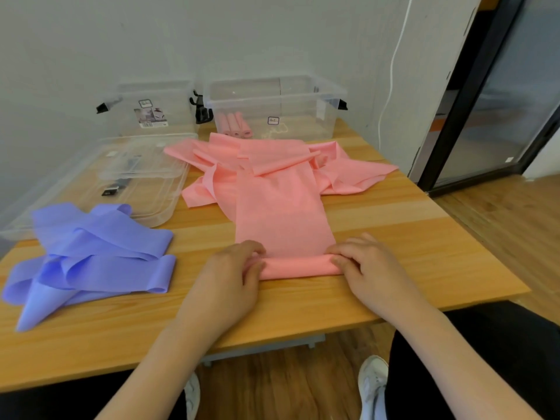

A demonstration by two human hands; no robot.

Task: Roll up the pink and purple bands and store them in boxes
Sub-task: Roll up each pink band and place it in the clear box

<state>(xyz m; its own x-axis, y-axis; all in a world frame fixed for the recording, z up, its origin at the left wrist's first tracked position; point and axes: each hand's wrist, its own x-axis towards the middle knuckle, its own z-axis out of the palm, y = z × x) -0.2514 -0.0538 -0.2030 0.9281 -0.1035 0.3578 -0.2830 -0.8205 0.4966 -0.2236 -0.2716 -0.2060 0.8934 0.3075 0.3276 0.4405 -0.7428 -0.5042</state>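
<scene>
A long pink band point(280, 207) lies flat down the middle of the wooden table, its near end curled into a short roll point(298, 267). My left hand point(235, 274) grips the roll's left end and my right hand point(360, 262) grips its right end. More pink bands point(348, 174) lie heaped behind it. A pile of purple bands point(91, 253) sits loose at the near left. Three rolled pink bands point(238, 125) lie inside the right clear box point(303, 116) at the back. A second clear box point(157, 107) stands to its left.
Clear box lids point(130, 174) lie stacked at the left, behind the purple pile. The wall runs close behind the boxes. The table's front edge point(272, 338) is just under my forearms, and its right edge drops to a wooden floor by a glass door point(500, 101).
</scene>
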